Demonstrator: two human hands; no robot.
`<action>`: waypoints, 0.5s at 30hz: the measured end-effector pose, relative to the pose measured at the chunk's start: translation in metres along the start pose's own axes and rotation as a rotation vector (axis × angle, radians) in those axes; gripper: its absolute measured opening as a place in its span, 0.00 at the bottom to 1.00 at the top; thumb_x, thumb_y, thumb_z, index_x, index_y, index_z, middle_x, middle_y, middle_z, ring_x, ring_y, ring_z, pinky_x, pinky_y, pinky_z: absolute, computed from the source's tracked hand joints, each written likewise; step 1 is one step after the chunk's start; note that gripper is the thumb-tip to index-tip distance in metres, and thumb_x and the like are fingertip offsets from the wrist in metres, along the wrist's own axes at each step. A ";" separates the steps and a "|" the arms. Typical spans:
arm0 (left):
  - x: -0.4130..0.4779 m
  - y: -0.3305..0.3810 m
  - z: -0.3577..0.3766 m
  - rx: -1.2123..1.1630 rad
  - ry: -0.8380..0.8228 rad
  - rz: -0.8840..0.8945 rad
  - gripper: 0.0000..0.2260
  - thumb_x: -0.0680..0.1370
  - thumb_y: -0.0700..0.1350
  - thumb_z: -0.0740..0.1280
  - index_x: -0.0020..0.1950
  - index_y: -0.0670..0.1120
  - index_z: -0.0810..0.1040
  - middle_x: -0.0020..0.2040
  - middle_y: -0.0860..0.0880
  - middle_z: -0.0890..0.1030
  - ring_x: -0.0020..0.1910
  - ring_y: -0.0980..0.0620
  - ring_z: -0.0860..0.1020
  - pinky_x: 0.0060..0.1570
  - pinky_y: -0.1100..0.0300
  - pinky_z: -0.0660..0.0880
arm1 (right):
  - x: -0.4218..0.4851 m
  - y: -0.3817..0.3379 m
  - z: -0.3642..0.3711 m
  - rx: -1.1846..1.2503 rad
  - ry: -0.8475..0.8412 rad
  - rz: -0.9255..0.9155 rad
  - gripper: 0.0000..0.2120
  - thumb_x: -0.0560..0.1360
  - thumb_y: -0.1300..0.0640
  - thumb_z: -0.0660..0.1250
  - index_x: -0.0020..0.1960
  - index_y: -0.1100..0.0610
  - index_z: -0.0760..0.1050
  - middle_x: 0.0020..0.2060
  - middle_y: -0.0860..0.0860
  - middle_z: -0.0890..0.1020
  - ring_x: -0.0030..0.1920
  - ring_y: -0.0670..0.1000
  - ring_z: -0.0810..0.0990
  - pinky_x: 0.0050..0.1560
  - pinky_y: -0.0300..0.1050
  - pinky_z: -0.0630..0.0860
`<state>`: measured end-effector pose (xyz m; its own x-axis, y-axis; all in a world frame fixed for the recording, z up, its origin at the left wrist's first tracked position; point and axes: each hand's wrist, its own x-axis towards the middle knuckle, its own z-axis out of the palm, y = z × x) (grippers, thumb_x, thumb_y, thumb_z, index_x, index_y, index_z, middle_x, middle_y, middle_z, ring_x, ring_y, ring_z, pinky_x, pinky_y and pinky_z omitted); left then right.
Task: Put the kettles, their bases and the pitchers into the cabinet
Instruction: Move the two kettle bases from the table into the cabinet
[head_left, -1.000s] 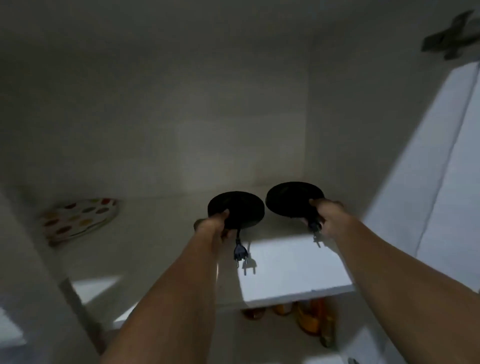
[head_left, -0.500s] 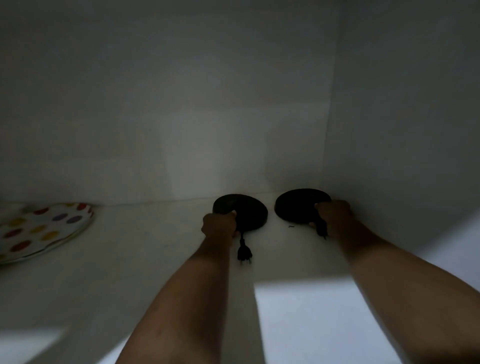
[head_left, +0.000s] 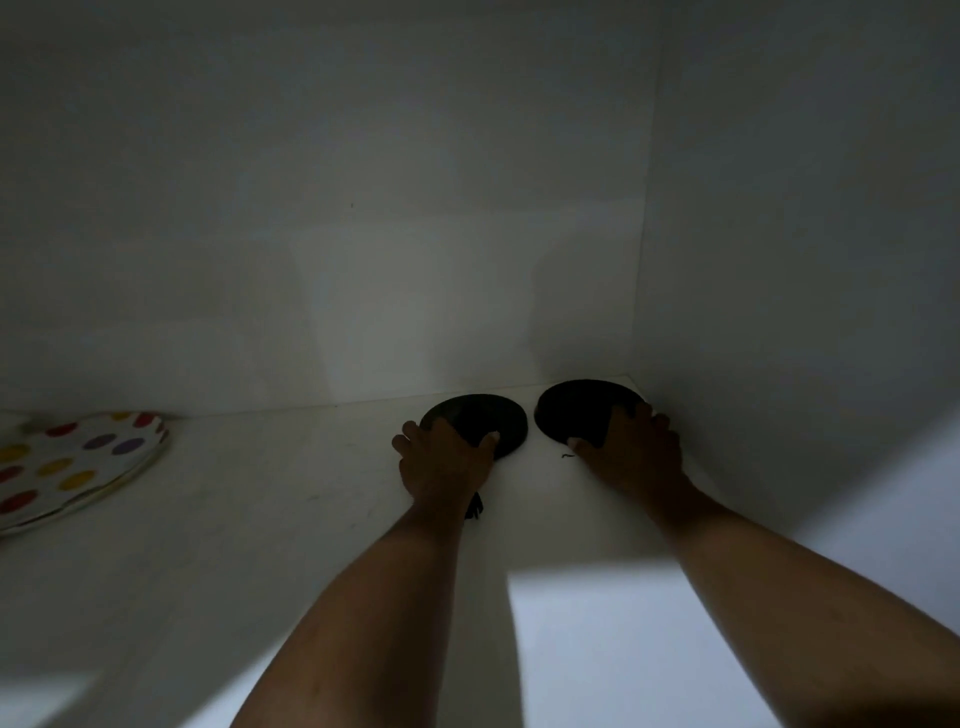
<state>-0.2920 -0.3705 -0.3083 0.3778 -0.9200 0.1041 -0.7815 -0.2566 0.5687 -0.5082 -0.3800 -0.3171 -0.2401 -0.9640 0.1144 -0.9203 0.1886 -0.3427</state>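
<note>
I have both bare forearms reaching forward and slightly upward, roughly parallel, the right one entering from the lower right corner; my left hand (head_left: 447, 462) lies palm down, fingers curled forward and thumb spread to the right, closed over the near edge of what it holds; my right hand (head_left: 631, 452) sits palm down too, fingers splayed forward, thumb tucked left, gripping likewise; the wrists are nearly straight.

Two black bases (head_left: 480, 418), a white cabinet shelf (head_left: 260, 519), a multicoloured polka-dot plate (head_left: 78, 462).
</note>
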 end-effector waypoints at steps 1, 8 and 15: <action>-0.001 -0.001 0.001 0.014 -0.001 0.026 0.40 0.70 0.70 0.67 0.73 0.45 0.70 0.69 0.41 0.67 0.71 0.39 0.62 0.63 0.46 0.71 | 0.001 -0.001 -0.001 -0.004 -0.006 0.002 0.42 0.73 0.31 0.64 0.78 0.57 0.62 0.75 0.61 0.65 0.71 0.65 0.66 0.69 0.56 0.66; 0.012 0.006 0.009 0.054 -0.138 0.102 0.43 0.68 0.69 0.69 0.77 0.50 0.64 0.75 0.43 0.63 0.75 0.41 0.57 0.67 0.45 0.68 | 0.018 -0.010 -0.003 0.016 -0.035 0.049 0.44 0.73 0.32 0.65 0.78 0.59 0.61 0.76 0.62 0.63 0.73 0.65 0.64 0.70 0.57 0.64; 0.037 0.026 0.019 0.080 -0.173 0.048 0.46 0.67 0.70 0.70 0.77 0.46 0.65 0.76 0.41 0.64 0.75 0.38 0.58 0.67 0.45 0.69 | 0.032 -0.008 -0.001 0.037 -0.053 0.062 0.49 0.70 0.31 0.68 0.80 0.57 0.56 0.77 0.61 0.62 0.74 0.65 0.63 0.72 0.58 0.63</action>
<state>-0.3080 -0.4169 -0.3056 0.2542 -0.9670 -0.0160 -0.8359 -0.2280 0.4993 -0.5086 -0.4122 -0.3095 -0.2783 -0.9596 0.0425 -0.8920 0.2417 -0.3821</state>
